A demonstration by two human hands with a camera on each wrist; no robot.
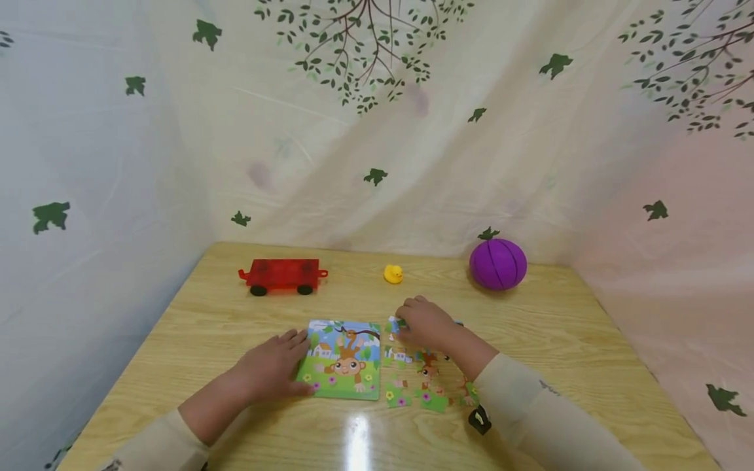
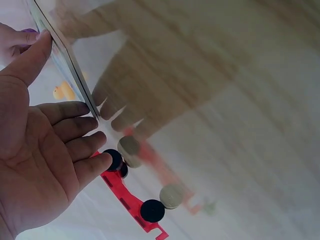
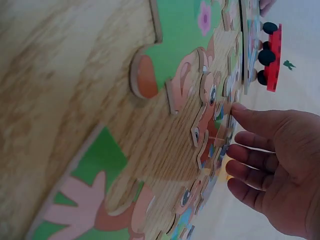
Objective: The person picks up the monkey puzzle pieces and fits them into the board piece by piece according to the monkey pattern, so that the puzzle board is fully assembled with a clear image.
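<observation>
Left hand point(image 1: 272, 367): fingers straight, touching the monkey board's point(image 1: 346, 366) left edge.
Right hand point(image 1: 429, 325): lowered to the far left of the loose pieces point(image 1: 432, 400); whether it pinches one, I cannot tell.
Hidden: several pieces, behind right hand and forearm.
Loose pieces: just right of the board.

Glossy wood-grain bench point(image 1: 559, 327), catching a bright reflection at lower centre.
Toward its far edge, a red wagon point(image 1: 284, 275) stands left of centre in the frame, a yellow duck point(image 1: 393, 275) near the middle, a purple ball point(image 1: 498, 264) right of centre; below, a monkey picture board point(image 1: 341, 356) lies just beside loose puzzle pieces point(image 1: 432, 400).
</observation>
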